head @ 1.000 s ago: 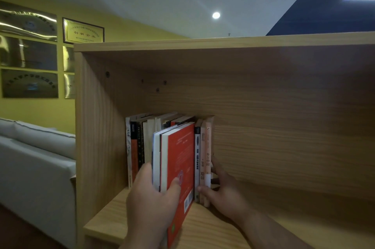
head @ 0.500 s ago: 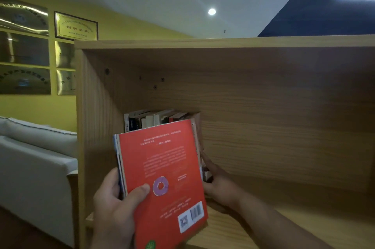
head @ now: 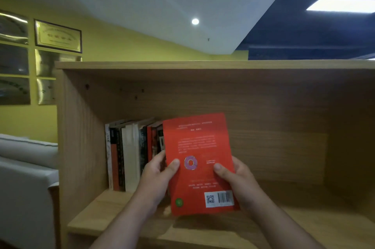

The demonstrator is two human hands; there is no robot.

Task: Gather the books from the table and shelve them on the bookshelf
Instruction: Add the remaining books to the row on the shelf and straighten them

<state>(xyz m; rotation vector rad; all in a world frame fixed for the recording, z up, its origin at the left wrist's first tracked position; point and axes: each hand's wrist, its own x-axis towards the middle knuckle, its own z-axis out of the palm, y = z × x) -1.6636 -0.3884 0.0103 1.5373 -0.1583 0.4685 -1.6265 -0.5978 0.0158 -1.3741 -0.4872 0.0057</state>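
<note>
Two hands on one red book (head: 197, 159), held upright, back cover toward the camera, in front of the open compartment of the wooden bookshelf (head: 263, 106). Left hand (head: 157, 179) closed round the book's left edge, thumb pressed flat on the cover beside a small purple ring motif, fingers hidden behind. Right hand (head: 241, 181) closed round the right edge, thumb likewise on the cover, above the white barcode label at the lower right corner. Slightly tilted, top leaning left, lower edge just above the shelf board (head: 113, 214); whether touching it, impossible to tell. Directly left of the red book, and partly behind its left edge, a row of shelved books (head: 129, 155) standing upright against the left wall of the compartment, spines dark, white and red. To the right, bare wood back panel. Beyond the shelf on the left, a yellow wall with framed plaques (head: 57, 35) and a pale sofa (head: 24, 177) below. Overhead, a round ceiling light (head: 195, 21).
</note>
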